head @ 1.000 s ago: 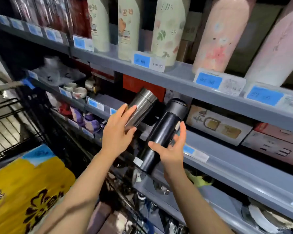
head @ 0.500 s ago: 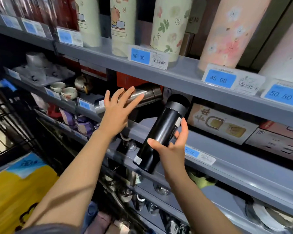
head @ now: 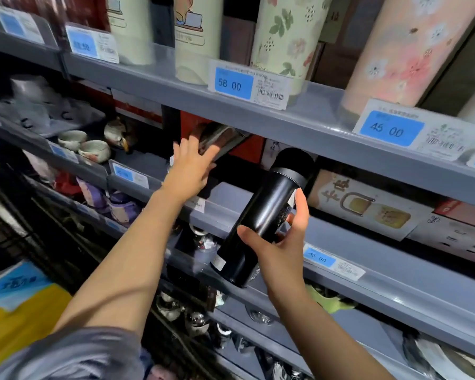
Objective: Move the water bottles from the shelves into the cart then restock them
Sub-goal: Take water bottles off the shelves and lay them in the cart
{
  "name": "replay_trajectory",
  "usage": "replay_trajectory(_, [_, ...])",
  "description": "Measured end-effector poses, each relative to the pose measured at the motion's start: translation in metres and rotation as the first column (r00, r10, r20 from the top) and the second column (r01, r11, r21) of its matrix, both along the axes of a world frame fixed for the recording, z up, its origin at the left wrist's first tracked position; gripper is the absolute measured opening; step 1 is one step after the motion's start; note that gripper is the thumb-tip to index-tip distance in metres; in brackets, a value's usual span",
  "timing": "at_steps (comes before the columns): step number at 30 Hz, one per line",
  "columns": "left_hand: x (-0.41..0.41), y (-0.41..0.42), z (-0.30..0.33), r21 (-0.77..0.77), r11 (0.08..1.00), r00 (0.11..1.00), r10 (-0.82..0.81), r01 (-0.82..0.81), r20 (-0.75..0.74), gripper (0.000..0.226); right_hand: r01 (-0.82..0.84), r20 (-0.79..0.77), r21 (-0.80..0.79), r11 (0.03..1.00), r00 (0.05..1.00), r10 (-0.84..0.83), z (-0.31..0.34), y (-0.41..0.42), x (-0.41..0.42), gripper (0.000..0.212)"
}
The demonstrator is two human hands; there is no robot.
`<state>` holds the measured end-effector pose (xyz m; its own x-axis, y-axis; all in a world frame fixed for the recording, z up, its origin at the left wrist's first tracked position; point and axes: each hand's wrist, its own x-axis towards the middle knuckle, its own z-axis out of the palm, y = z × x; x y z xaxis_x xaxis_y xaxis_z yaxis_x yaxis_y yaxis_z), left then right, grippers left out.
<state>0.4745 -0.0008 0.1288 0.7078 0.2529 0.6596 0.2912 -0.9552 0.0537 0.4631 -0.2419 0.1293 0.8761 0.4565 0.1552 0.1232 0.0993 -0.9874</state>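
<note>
Her right hand (head: 279, 250) wraps thumb and fingers round the black bottle (head: 261, 223), tilted with its cap up toward the middle shelf (head: 368, 242), in front of that shelf's front edge. The left hand (head: 191, 171), fingers spread and nearly straight, presses the blurred steel bottle (head: 221, 141) lying on its side on that shelf.
</note>
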Motion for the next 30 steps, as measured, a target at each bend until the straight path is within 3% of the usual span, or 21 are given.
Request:
replay_trajectory(3, [-0.003, 0.008, -0.014, -0.140, 0.990, 0.998, 0.007, 0.002, 0.065, 0.045, 0.000, 0.005, -0.006, 1.000, 1.000, 0.000, -0.001, 0.005, 0.001, 0.105])
replay_trajectory(12, [-0.016, 0.025, -0.025, -0.374, 0.923, 0.940, 0.201, -0.087, 0.276, 0.052, -0.039, 0.046, -0.031, 0.999, 0.998, 0.041, -0.005, 0.027, -0.011, 0.102])
replay_trajectory(18, [-0.022, 0.024, -0.024, -0.418, 0.856, 0.857, 0.438, -0.305, 0.272, 0.058, -0.071, 0.078, -0.087, 0.994, 0.994, 0.077, -0.008, 0.037, -0.019, 0.103])
replay_trajectory(25, [-0.017, 0.025, -0.028, -0.325, 0.911, 0.903, 0.344, -0.254, 0.257, 0.049, -0.066, 0.069, -0.114, 0.991, 0.995, 0.074, -0.011, 0.044, -0.023, 0.103])
replay_trajectory(30, [-0.021, 0.041, -0.031, -0.329, 0.905, 0.883, 0.369, -0.271, 0.289, 0.050, -0.076, 0.071, -0.118, 0.990, 0.994, 0.084, -0.010, 0.045, -0.023, 0.103])
